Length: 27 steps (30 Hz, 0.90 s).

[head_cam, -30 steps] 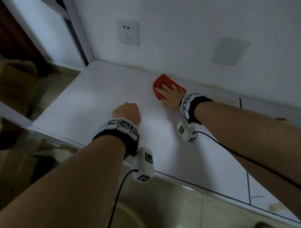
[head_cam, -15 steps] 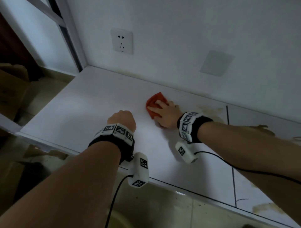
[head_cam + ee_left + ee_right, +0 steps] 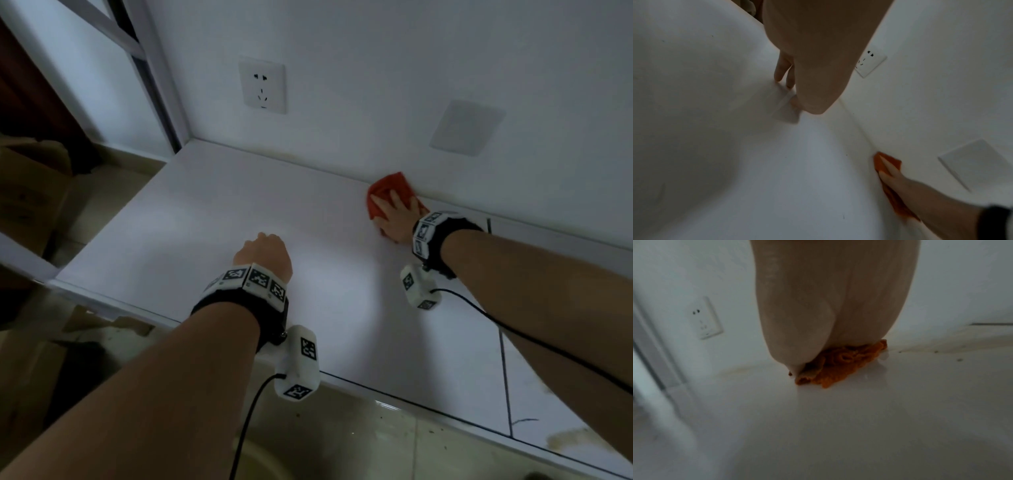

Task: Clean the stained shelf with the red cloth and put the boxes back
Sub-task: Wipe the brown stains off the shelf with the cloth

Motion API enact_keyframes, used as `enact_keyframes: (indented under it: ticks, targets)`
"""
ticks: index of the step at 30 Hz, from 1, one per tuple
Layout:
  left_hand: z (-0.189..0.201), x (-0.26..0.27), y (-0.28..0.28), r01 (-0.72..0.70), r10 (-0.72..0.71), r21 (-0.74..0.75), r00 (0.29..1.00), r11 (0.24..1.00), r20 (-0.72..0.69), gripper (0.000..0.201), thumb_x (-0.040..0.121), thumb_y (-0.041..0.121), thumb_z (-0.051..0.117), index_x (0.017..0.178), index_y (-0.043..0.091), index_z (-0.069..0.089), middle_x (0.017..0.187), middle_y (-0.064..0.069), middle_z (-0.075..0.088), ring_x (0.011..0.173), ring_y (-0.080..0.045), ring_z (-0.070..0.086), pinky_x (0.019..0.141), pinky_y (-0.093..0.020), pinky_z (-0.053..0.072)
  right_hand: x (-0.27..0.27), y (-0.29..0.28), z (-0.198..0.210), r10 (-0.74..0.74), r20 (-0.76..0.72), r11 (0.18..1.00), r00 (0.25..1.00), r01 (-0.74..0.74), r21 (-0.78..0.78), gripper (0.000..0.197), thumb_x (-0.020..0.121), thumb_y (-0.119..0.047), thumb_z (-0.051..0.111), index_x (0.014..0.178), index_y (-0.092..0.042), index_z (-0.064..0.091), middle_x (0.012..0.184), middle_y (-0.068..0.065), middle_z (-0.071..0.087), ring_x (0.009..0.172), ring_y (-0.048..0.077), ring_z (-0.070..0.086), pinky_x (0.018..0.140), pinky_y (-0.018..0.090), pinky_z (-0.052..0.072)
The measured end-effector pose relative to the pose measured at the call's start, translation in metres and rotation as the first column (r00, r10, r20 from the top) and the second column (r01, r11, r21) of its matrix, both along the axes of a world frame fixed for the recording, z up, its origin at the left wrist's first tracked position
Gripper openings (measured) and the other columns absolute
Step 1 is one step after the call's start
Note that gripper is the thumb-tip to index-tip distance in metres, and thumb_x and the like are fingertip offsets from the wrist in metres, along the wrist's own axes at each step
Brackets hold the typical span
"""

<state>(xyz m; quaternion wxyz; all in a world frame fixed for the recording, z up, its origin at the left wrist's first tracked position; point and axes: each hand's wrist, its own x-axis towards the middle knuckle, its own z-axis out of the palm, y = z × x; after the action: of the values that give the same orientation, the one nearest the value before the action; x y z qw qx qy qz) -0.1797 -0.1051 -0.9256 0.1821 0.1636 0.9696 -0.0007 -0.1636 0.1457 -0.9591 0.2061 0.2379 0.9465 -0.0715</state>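
Note:
The red cloth lies flat on the white shelf, right against the back wall. My right hand presses on it with straight, spread fingers; the left wrist view shows the same cloth under those fingers. In the right wrist view the palm hides most of the bunched cloth. My left hand rests on the bare shelf nearer the front, its fingertips touching the surface and holding nothing. Brownish stains run along the wall joint. No boxes stand on the shelf.
A wall socket and a blank cover plate sit above the shelf. Cardboard boxes stand on the floor to the left. A brown stain marks the shelf's right panel. The tiled floor lies below the front edge.
My right hand slid the cloth from the back wall toward the front, then back out to the wall. The left hand stayed in place on the shelf.

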Motion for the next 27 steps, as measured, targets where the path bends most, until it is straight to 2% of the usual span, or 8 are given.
enact_keyframes:
  ticks: [3, 7, 10, 14, 19, 24, 27]
  targets:
    - [0.003, -0.005, -0.009, -0.016, 0.017, 0.049, 1.000, 0.999, -0.021, 0.039, 0.093, 0.008, 0.038, 0.128, 0.011, 0.052, 0.131, -0.010, 0.054, 0.121, -0.029, 0.052, 0.096, -0.035, 0.044, 0.009, -0.007, 0.003, -0.025, -0.007, 1.000, 1.000, 0.025, 0.002, 0.057, 0.101, -0.042, 0.029, 0.150, -0.036, 0.000, 0.160, 0.002, -0.008, 0.144, 0.043, -0.004, 0.117, 0.053, 0.003]
    - [0.000, -0.014, -0.027, -0.011, 0.015, 0.116, 0.999, 0.993, -0.037, 0.050, 0.092, 0.009, 0.038, 0.138, 0.026, 0.048, 0.137, -0.004, 0.053, 0.124, -0.027, 0.051, 0.101, -0.035, 0.043, -0.009, -0.025, 0.008, -0.015, -0.019, 1.000, 1.000, 0.014, -0.013, 0.055, 0.102, -0.033, 0.028, 0.151, -0.032, 0.005, 0.160, 0.001, -0.007, 0.144, 0.041, -0.004, 0.116, 0.049, 0.004]
    - [-0.006, -0.021, -0.035, -0.002, 0.011, 0.170, 0.999, 0.985, -0.050, 0.053, 0.090, 0.009, 0.039, 0.138, 0.031, 0.048, 0.137, -0.004, 0.054, 0.123, -0.027, 0.052, 0.101, -0.033, 0.043, -0.029, -0.040, 0.009, 0.037, -0.016, 0.999, 0.999, -0.038, -0.030, 0.053, 0.102, -0.030, 0.026, 0.151, -0.031, 0.005, 0.160, 0.002, -0.006, 0.144, 0.041, -0.004, 0.117, 0.046, 0.003]
    - [-0.011, -0.028, -0.042, 0.010, -0.001, 0.189, 0.999, 0.982, -0.046, 0.055, 0.089, 0.009, 0.039, 0.137, 0.033, 0.049, 0.138, -0.002, 0.053, 0.124, -0.027, 0.051, 0.101, -0.033, 0.044, -0.062, -0.064, 0.000, 0.118, -0.017, 0.993, 0.993, -0.118, -0.023, 0.054, 0.101, -0.035, 0.026, 0.150, -0.034, 0.003, 0.160, 0.002, -0.006, 0.144, 0.042, -0.003, 0.118, 0.049, 0.001]
    - [-0.015, -0.031, -0.043, 0.062, -0.042, 0.199, 0.994, 0.978, -0.103, 0.053, 0.089, 0.010, 0.040, 0.136, 0.033, 0.050, 0.136, -0.002, 0.055, 0.122, -0.027, 0.053, 0.100, -0.034, 0.045, -0.090, -0.087, 0.000, 0.202, -0.015, 0.979, 0.979, -0.202, -0.005, 0.055, 0.101, -0.037, 0.024, 0.150, -0.033, 0.000, 0.160, 0.004, -0.007, 0.145, 0.039, -0.002, 0.119, 0.049, 0.000]
    - [-0.012, -0.027, -0.040, 0.066, -0.041, 0.182, 0.990, 0.981, -0.136, 0.052, 0.090, 0.008, 0.039, 0.135, 0.031, 0.053, 0.130, -0.006, 0.058, 0.118, -0.028, 0.056, 0.096, -0.034, 0.047, -0.082, -0.125, 0.014, 0.353, -0.015, 0.935, 0.935, -0.354, -0.032, 0.051, 0.104, -0.024, 0.021, 0.152, -0.027, 0.002, 0.160, 0.004, -0.005, 0.147, 0.029, -0.003, 0.117, 0.043, 0.001]
    - [-0.009, -0.020, -0.037, 0.085, -0.066, 0.141, 0.988, 0.986, -0.137, 0.051, 0.091, 0.007, 0.038, 0.135, 0.027, 0.052, 0.129, -0.008, 0.058, 0.118, -0.029, 0.056, 0.095, -0.035, 0.048, -0.066, -0.115, 0.018, 0.417, -0.031, 0.909, 0.908, -0.417, -0.006, 0.051, 0.104, -0.019, 0.020, 0.152, -0.024, 0.001, 0.160, 0.003, -0.003, 0.147, 0.021, -0.003, 0.117, 0.042, 0.000]
